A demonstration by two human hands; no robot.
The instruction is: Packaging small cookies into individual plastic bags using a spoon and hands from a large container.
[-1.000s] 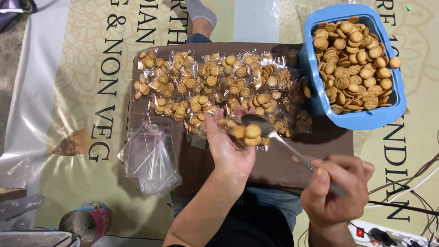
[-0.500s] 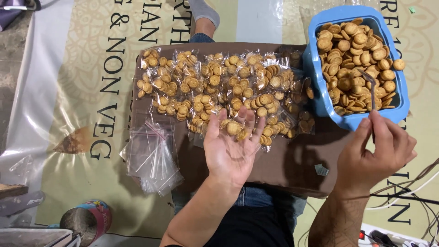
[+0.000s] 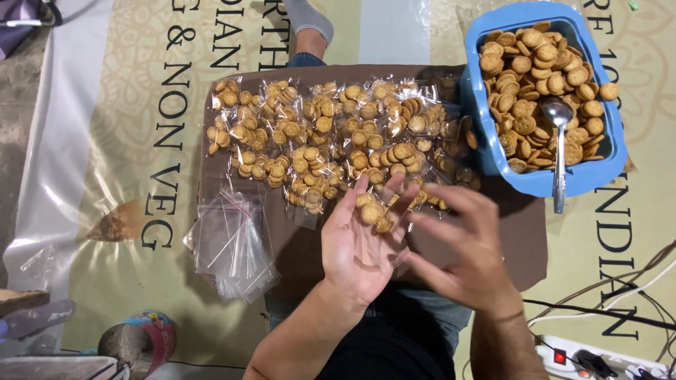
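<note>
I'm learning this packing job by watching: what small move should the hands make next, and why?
Probably the right hand should pinch the clear pouch's mouth shut: the left hand lies palm up holding a few small biscuits in it, the spoon rests in the blue tub, and the right fingers are already there.

Free room: bare brown board (image 3: 507, 246) strip near the body, btwn the stack of empty clear bags (image 3: 232, 243) on the left and both hands, left hand (image 3: 362, 246) and right hand (image 3: 461, 246), which meet mid-board. Far half of board blocked by a packed spread of filled biscuit packets (image 3: 331, 134), edge to edge. Right far corner blocked by the blue tub (image 3: 542, 184) w/ biscuits; spoon (image 3: 560, 151) handle sticks out over its near rim. Cables (image 3: 605, 302) and power strip (image 3: 598, 359) clutter the floor near right.
</note>
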